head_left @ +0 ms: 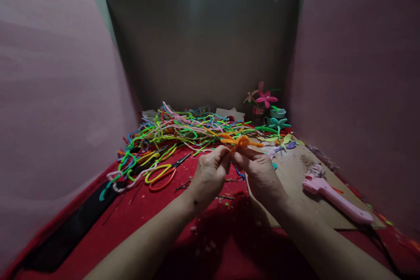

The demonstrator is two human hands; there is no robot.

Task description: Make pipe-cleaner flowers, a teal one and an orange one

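Observation:
Both my hands meet in the middle of the view over the red cloth (pixel 138 223). My left hand (pixel 210 175) and my right hand (pixel 259 173) are closed in a pinch on an orange pipe-cleaner piece (pixel 241 141), bent into small loops, held just above the table. Behind it lies a big tangled heap of coloured pipe cleaners (pixel 183 129). Scissors with yellow and orange handles (pixel 164 174) lie just left of my left hand.
A pink glue gun (pixel 334 199) rests on a cardboard sheet (pixel 295 179) at the right, its cord trailing off. Finished pipe-cleaner flowers (pixel 266 98) stand at the back right. Pink walls close in on both sides; a dark panel stands behind.

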